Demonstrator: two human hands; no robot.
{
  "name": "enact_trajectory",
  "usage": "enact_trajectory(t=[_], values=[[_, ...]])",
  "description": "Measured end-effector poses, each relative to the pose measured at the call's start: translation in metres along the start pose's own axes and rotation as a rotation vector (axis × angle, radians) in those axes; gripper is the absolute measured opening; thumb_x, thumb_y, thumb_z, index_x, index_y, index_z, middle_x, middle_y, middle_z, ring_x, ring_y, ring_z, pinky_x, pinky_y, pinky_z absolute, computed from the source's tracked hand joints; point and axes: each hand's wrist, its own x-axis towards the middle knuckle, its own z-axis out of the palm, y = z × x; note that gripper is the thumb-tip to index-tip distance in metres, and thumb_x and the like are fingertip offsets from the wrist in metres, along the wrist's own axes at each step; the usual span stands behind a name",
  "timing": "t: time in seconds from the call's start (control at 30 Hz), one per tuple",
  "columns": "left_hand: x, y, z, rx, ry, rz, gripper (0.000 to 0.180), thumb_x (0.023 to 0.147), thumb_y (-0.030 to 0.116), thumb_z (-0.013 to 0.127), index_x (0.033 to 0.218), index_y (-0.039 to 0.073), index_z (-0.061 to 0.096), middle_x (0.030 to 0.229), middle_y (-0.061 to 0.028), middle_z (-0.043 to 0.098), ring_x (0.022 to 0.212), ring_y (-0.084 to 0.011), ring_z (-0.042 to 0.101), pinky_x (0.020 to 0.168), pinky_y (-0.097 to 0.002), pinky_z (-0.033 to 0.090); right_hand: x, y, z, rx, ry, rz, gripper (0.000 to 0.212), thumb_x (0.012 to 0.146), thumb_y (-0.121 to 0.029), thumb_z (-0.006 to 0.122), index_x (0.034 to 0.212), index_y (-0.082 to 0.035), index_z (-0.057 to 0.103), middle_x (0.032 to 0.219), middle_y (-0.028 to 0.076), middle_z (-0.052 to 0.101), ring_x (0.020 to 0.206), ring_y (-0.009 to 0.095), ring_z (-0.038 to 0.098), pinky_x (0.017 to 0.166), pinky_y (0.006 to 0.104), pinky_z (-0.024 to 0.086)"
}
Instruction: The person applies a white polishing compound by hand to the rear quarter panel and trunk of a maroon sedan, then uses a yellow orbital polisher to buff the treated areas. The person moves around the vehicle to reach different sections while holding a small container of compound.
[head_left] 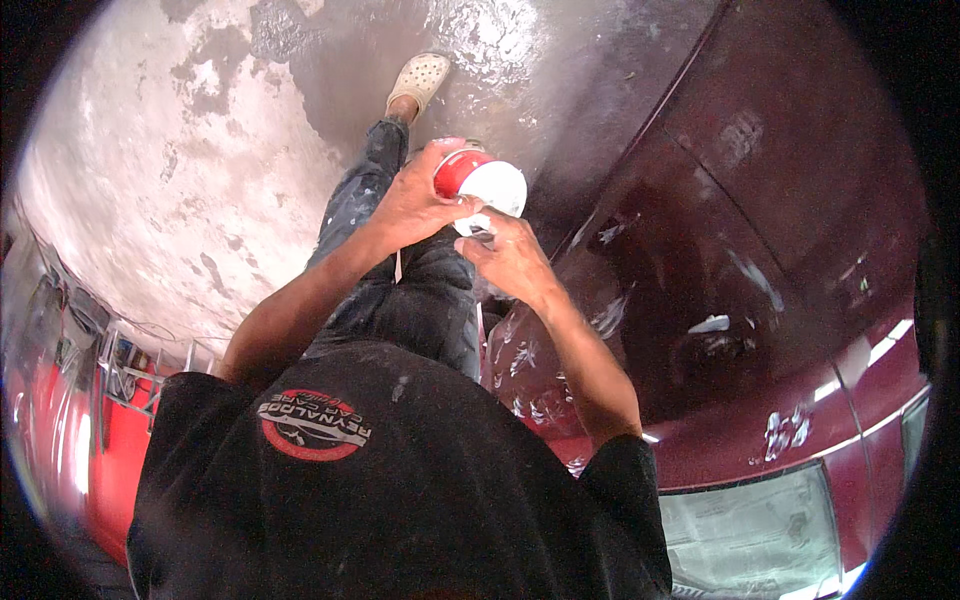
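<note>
A round can [497, 186], red on its side with a white top, is tilted in front of my body above my legs. My left hand [412, 208] is closed around its left side, the thumb lying along the near edge. My right hand [508, 258] is at the can's near rim, fingers bent and thumb close to them, pinching at the edge. Between those fingertips a small pale patch shows, too small to make out. The far side of the can and the tips of my left fingers are hidden.
To my right stands a dark red car body [650, 300] with whitish smears and a car window [755, 525]. The floor [190, 190] is pale, patchy and wet-looking ahead. My shoe [422, 78] rests on it. A metal frame [125, 365] and a red surface [120, 450] are at left.
</note>
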Motion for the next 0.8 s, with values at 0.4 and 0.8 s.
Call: enact_trajectory(t=[0.4,0.8], values=[[0.028,-0.081,-0.08,-0.213,0.254,-0.369,0.082,0.08,0.024,0.08,0.149,0.009,0.038,0.125,-0.0155,0.058,0.114,-0.0248,0.054,0.1,-0.041,0.046,0.099,0.202,-0.173,-1.907,-0.073,0.556,0.083,0.093,-0.063,0.052,0.142,0.004,0.05,0.154,0.027,0.036,0.142,0.041,0.035,0.12,0.0506,0.02],[0.043,-0.095,-0.09,-0.177,0.378,-0.47,0.075,0.083,0.022,0.069,0.15,0.01,0.037,0.128,-0.0165,0.056,0.118,-0.025,0.052,0.105,-0.0417,0.041,0.199,0.277,-0.214,-1.752,-0.198,0.651,0.085,0.093,-0.069,0.045,0.142,0.0,0.052,0.157,0.027,0.032,0.149,0.043,0.022,0.122,0.0514,0.011]])
